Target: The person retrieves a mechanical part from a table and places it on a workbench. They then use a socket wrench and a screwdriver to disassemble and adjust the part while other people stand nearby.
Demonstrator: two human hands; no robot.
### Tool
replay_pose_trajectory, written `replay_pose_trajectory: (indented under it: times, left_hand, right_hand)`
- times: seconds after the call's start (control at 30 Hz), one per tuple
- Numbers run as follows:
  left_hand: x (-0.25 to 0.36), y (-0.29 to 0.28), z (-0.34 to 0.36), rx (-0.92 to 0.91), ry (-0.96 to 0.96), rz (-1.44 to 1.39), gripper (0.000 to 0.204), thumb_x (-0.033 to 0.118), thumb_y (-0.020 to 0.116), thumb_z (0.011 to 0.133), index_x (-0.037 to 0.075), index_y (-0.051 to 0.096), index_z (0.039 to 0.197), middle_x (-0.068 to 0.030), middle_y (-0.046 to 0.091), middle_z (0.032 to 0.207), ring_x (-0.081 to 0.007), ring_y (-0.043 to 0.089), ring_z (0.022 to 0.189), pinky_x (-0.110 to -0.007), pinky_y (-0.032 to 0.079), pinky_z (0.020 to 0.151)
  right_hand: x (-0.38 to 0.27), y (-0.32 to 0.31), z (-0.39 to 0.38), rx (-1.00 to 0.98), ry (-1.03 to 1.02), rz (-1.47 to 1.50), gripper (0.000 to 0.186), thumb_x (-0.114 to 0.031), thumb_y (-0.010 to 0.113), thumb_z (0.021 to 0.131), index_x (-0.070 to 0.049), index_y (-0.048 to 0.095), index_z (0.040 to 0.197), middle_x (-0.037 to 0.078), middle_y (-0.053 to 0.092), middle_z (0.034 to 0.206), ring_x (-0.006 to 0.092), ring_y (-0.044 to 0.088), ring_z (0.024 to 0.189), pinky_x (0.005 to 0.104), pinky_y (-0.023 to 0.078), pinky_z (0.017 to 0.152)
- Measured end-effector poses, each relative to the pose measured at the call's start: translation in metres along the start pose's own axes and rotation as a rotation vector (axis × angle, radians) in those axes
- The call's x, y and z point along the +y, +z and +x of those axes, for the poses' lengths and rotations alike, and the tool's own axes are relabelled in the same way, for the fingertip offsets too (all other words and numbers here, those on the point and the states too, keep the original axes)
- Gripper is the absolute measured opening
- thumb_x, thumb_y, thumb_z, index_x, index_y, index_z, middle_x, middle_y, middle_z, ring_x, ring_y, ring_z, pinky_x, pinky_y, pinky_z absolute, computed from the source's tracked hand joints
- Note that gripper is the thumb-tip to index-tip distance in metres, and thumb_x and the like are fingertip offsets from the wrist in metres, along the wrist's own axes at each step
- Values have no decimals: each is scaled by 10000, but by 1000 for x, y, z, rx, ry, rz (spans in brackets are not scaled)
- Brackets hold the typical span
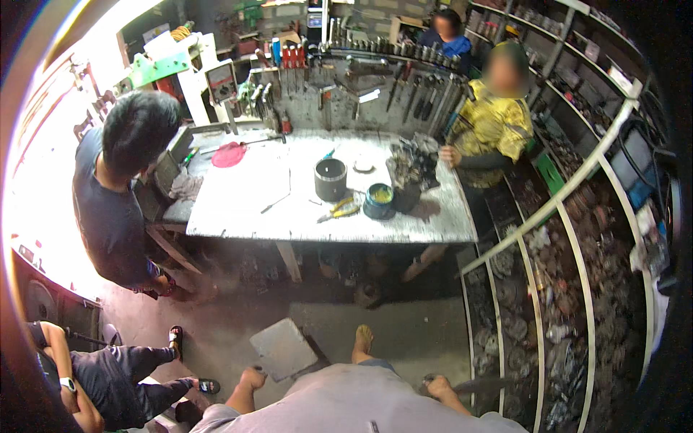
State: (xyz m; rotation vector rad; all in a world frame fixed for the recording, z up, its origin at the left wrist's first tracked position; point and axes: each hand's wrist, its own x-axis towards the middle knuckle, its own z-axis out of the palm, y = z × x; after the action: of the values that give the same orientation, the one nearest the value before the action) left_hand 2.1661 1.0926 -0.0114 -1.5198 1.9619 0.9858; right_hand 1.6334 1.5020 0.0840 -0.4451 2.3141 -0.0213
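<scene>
Low in the view, my left hand (253,377) is curled closed beside the lower left edge of a grey square slab (284,348). Whether the fingers touch the slab, or hold anything, is hidden. On the other side of my body, my right hand (437,387) is also curled, with a small dark patch at its fingers that I cannot make out. Both hands are well short of the white-topped workbench (245,209). On the bench stand a black cylinder (330,180) and an open tub of yellowish stuff (378,200), with yellow-handled pliers (341,209) lying between them.
A person in dark clothes (119,195) stands left of the bench; another in yellow (494,123) leans on its right end. A seated person's legs (144,368) extend from the lower left. Shelves of parts (563,289) line the right. Tools (426,97) hang behind the bench.
</scene>
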Motion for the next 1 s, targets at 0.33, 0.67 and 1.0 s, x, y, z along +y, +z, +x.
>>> replay_pose_trajectory:
  times: [0.33,0.67,1.0]
  left_hand:
    - [283,-174,9,625,305,-501,420,199,684,963,2,657,1333,-270,713,1241,-414,683,1192,-445,537,1015]
    - [436,-397,85,889,734,-789,350,44,670,966,9,657,1314,-158,772,1117,-235,749,991,-344,578,880]
    - [518,-442,138,693,706,-249,1164,368,933,742,94,240,1636,-256,304,1639,-433,343,1507,-472,352,1242]
  right_hand:
    - [-102,-230,182,307,-295,291,346,-219,737,951,14,718,1206,235,741,1193,402,698,1148,429,538,998]
    - [-157,-235,219,215,-373,252,357,-238,762,933,-6,726,1201,243,736,1182,388,698,1146,432,533,1028]
    - [-159,-142,219,150,-107,394,346,-243,772,939,-20,726,1200,213,727,1222,362,689,1149,434,534,1015]
